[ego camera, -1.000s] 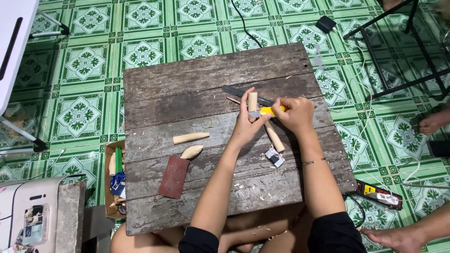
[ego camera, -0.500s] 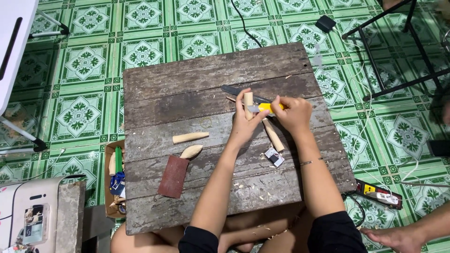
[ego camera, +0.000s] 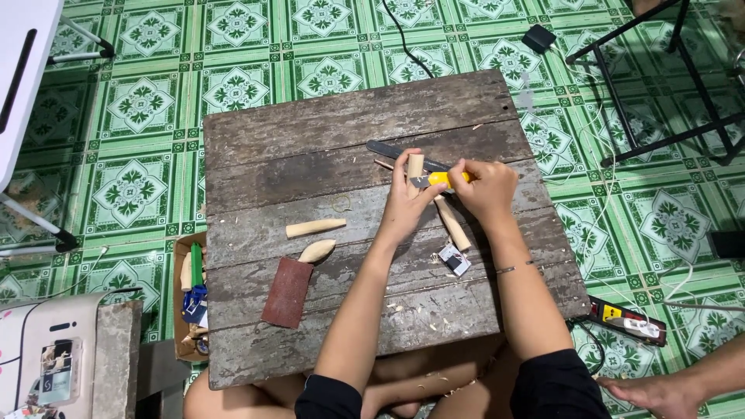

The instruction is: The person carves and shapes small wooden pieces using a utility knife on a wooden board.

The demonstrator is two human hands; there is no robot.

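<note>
**Item: short wooden peg under the knife, centre-right of bench**

Wooden peg (ego camera: 416,164): pale, stubby, upright, pinched in the left hand (ego camera: 407,203). Since 1 second ago it sits slightly higher and more upright; the carving grip is otherwise unchanged, so the cutting appears ongoing.
Yellow utility knife (ego camera: 439,179): closed in the right hand (ego camera: 487,188), blade against the peg.
Long wooden stick (ego camera: 452,223): lies just below both hands.
Dark file (ego camera: 386,148): behind the hands.
2 shaped wooden pieces (ego camera: 315,227): bench centre-left.
Sandpaper sheet (ego camera: 287,292): reddish-brown rectangle, near the front edge.
Small printed packet (ego camera: 454,259): white and dark, beside the right forearm.
Bench (ego camera: 349,109): weathered planks.
Cardboard box (ego camera: 189,295): open, left of bench, holding mixed items.
</note>
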